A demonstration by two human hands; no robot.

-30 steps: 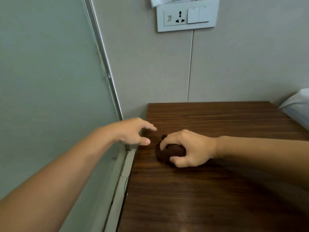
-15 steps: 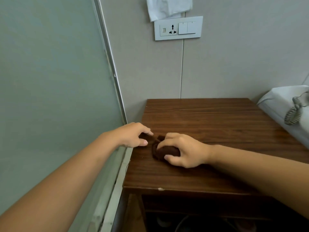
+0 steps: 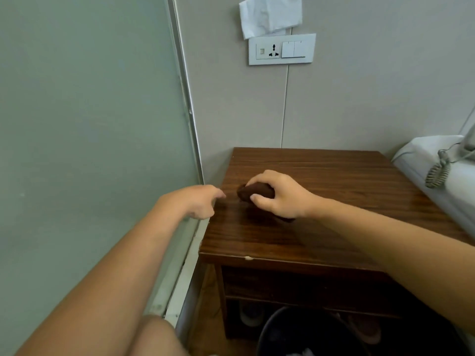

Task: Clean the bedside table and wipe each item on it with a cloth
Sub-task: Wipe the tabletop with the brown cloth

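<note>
Your right hand [image 3: 280, 196] has slid the gripped cloth [image 3: 255, 191] rightward across the counter [image 3: 334, 181]; left hand [image 3: 198, 201] stays relaxed, releasing nothing; wiping continues.

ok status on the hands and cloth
Right hand grips cloth on table. Left hand open at table's left edge. Nothing in the way.

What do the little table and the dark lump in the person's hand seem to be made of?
The bedside table looks like dark wood or wood-look laminate: streaky grain, glossy sheen, and a pale chip on the front edge. The brown cloth gripped by the right hand looks like soft, matte fabric, bunched and creased.
</note>
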